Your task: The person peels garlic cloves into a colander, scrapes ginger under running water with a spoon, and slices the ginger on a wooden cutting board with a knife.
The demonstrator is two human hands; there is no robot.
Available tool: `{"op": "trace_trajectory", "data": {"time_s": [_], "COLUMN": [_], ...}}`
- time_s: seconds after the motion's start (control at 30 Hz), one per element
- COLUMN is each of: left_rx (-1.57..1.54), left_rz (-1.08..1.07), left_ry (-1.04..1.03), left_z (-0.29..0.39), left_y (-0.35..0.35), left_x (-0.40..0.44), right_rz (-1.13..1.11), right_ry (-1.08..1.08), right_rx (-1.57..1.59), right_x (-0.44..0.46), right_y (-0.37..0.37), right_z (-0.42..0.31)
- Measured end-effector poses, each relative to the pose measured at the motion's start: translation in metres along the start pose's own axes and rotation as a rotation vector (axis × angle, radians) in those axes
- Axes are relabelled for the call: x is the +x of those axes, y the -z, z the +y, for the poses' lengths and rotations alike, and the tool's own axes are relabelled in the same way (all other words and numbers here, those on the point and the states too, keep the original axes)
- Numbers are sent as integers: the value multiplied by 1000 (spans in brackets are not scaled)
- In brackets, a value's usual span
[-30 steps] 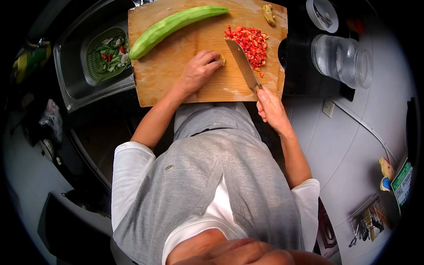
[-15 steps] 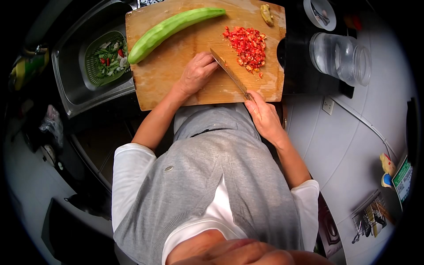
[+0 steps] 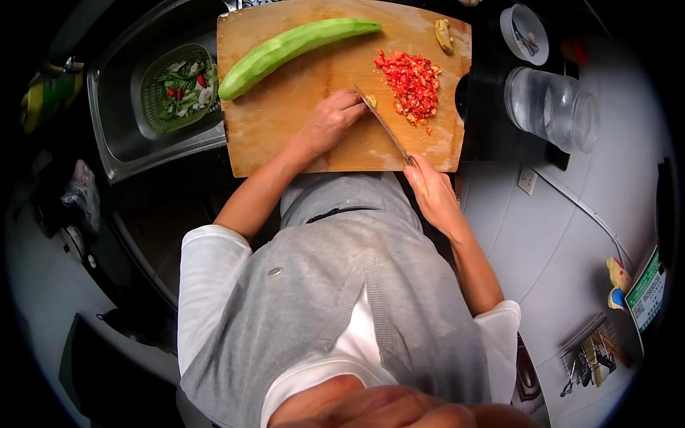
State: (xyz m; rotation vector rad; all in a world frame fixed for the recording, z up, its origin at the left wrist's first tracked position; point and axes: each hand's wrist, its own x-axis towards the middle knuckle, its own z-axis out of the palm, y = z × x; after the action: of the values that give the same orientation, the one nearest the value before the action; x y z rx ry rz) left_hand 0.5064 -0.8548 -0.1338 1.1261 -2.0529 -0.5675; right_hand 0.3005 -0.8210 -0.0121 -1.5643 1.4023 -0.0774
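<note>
My right hand (image 3: 433, 191) grips the handle of a kitchen knife (image 3: 389, 130), its blade slanting up and left over the wooden cutting board (image 3: 285, 143). Against the blade near its tip, my left hand (image 3: 332, 121) is closed with bent fingers, and whatever they pinch is hidden. Small yellow bits (image 3: 371, 101), like ginger, lie just right of the blade. A pile of chopped red chilies (image 3: 410, 84) sits further right. Behind it is a piece of ginger root (image 3: 444, 36). One long, pale green peeled gourd (image 3: 292, 50) lies across the board's back left.
Left of the board, a green colander (image 3: 153, 96) with greens and red chilies stands in a metal sink (image 3: 114, 135). To the right are a clear jar (image 3: 549, 103) and a white bowl (image 3: 505, 28) with a spoon. A wall socket (image 3: 527, 180) is below.
The view has shifted slightly, so the board sits a little further right. The yellow bits beside the blade show more clearly. Both hands keep their grips and the knife stays close to my left fingers.
</note>
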Motion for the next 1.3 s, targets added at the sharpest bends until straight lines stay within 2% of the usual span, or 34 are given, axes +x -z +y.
{"op": "trace_trajectory", "data": {"time_s": [0.03, 0.1, 0.3, 0.37, 0.4, 0.47, 0.6, 0.7, 0.9, 0.97, 1.2, 1.3], "left_rx": [12, 9, -14, -18, -10, 1, -21, -33, -45, -44, -44, -26], "left_rz": [-6, 8, 19, 49, 49, 51, 45, 58, 19, 46, 43, 40], "left_ry": [6, -6, 0, -9, -21, -37, -19, -31, 16, -5, -5, -29], "left_z": [-1, -4, -3, -4, -4, -5, -6, -6, -3, -4, -4, -5], "left_y": [0, -2, -4, -3, -3, -4, -6, -6, -5, -4, -3, 0], "left_x": [0, 0, -3, 0, 0, -1, -6, -3, -8, -3, -8, -4], "right_rz": [-37, 0, -66, 61, 62, -19, -75, -25, -78, -32, -105, -98], "right_ry": [-53, -18, -99, 113, 117, -6, -97, -11, -96, 14, -135, -112], "right_rx": [-41, -52, 67, 37, 35, 148, 146, 139, 179, 182, 134, 164], "right_x": [3, 6, 1, 11, 11, 9, 3, 9, 5, 14, 8, 15], "right_y": [0, -3, -1, -11, -10, -5, -4, -10, -7, -13, -2, -7], "right_z": [-1, 3, 0, 16, 14, 9, 7, 13, 11, 23, 2, 11]}}
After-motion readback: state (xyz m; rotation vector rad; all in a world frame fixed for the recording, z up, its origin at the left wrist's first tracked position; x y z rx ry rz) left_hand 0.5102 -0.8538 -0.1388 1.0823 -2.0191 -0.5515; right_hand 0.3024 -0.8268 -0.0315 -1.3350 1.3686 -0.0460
